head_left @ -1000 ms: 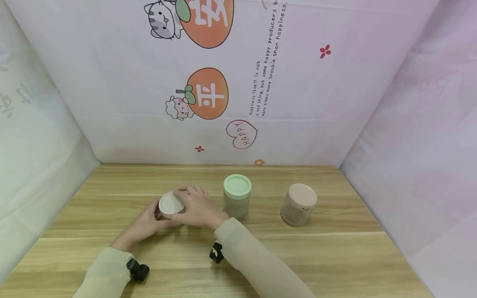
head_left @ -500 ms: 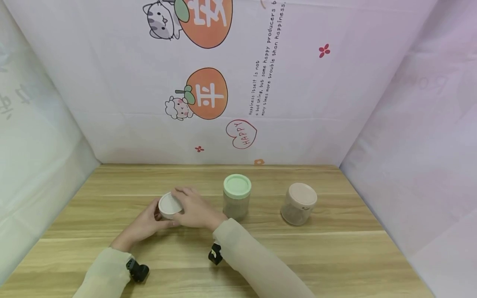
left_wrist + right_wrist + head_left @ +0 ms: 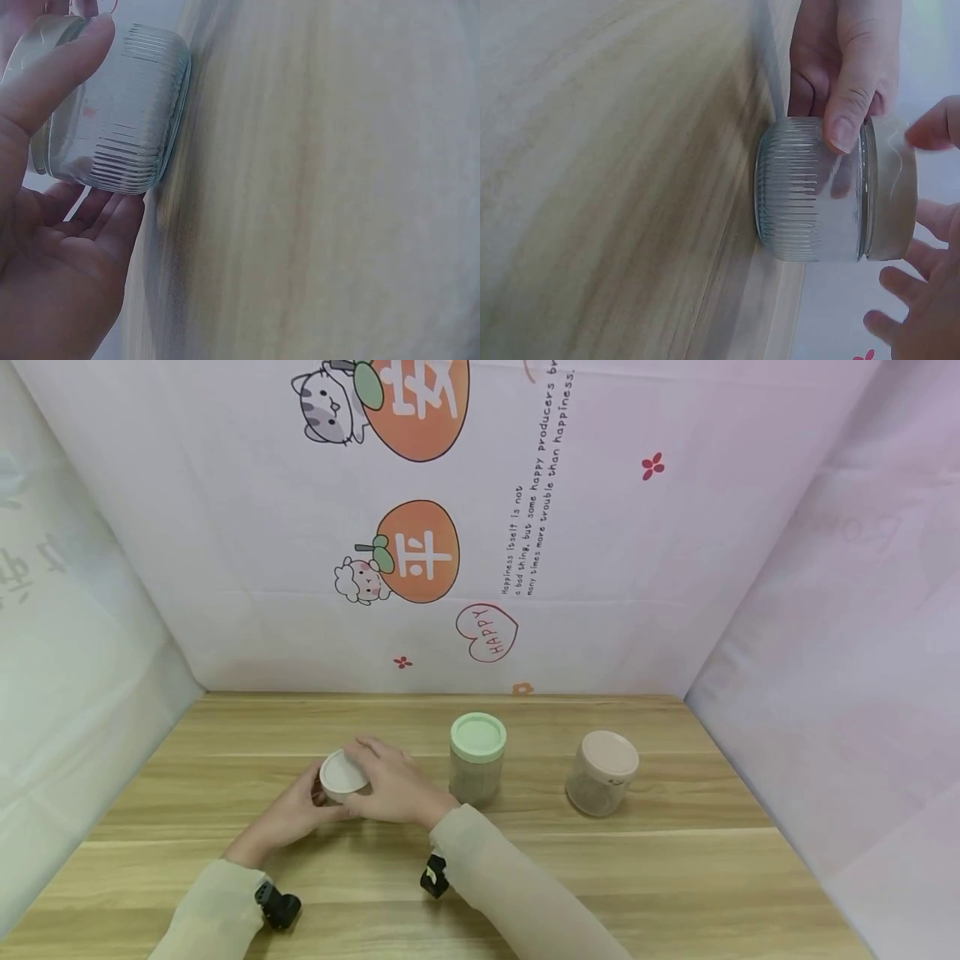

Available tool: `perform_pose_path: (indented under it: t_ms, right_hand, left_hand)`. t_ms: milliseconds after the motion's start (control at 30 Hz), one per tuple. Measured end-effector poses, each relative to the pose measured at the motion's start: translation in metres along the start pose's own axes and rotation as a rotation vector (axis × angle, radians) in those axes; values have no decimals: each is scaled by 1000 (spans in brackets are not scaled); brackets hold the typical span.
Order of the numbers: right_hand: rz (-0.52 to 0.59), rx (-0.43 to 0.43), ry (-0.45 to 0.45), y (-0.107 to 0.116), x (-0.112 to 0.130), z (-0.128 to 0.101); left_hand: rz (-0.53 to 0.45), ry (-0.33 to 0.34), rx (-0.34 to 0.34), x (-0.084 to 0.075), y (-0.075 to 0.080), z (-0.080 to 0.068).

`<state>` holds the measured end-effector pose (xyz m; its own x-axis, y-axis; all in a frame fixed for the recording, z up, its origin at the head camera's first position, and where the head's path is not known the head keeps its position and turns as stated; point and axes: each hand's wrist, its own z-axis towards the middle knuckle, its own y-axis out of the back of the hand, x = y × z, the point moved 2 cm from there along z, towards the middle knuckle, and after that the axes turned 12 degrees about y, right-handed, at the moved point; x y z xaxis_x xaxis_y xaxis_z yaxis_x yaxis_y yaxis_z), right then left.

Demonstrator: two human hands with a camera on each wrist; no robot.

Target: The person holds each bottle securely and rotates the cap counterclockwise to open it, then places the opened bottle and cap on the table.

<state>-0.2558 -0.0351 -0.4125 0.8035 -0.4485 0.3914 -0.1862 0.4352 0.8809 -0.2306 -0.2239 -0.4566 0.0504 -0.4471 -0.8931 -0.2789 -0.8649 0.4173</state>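
A clear glass jar [image 3: 124,112] with ribbed sides stands upright on the left part of the table, topped by a white lid [image 3: 342,772]. My left hand [image 3: 288,812] grips the glass body from the left, its thumb on the near side and fingers round the back. From the right, my right hand [image 3: 396,783] holds the lid by its rim between thumb and fingers. In the right wrist view the lid's band [image 3: 894,187] sits flush on the jar's neck, and several right fingers [image 3: 904,285] are spread beside it.
Right of the hands stands a jar with a green lid [image 3: 478,737], close to the right forearm. Farther right is a glass jar with a pinkish lid [image 3: 609,753]. The wooden table [image 3: 675,885] ends at a printed cloth backdrop [image 3: 600,568], with cloth side walls.
My right hand has shifted slightly left on the lid. My left hand stays round the jar, and the other jars stand where they were.
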Motion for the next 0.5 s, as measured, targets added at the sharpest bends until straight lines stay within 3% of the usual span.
perform_pose_path:
  t_ms: [167,500]
  right_hand:
    - [-113,-56,-64,-2,2,1]
    - [-217,-144,-166,-4,4,1]
  left_hand:
    - [-4,0,2,0,0,0]
    - [-26,-9,16,1,-1,1]
